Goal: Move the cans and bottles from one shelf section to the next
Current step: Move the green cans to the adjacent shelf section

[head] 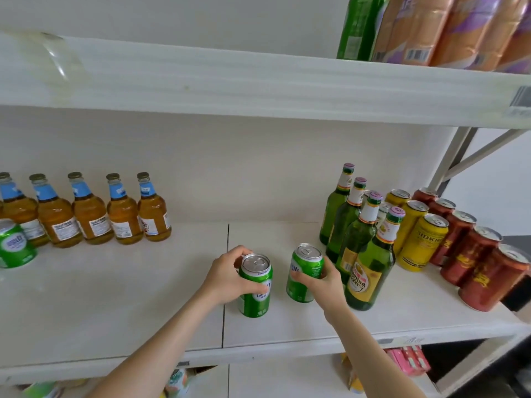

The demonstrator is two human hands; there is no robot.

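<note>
Two green cans stand on the white shelf (115, 311), just right of the seam (225, 282) between the two sections. My left hand (230, 275) wraps the left green can (255, 294) from its left side. My right hand (321, 282) grips the right green can (301, 271) from its right side, and that can leans a little. In the right section stand several green bottles (370, 268), several yellow cans (422, 242) and several red cans (474, 259). In the left section stand several amber bottles (123, 214) and one more green can (15, 244).
An upper shelf (258, 87) overhangs the working shelf and carries a green bottle (359, 27) and orange-purple cans (448, 30) at the right. Below the working shelf, a lower shelf holds pink packets (408, 360) and other goods. A metal bracket (465, 159) sits at the right end.
</note>
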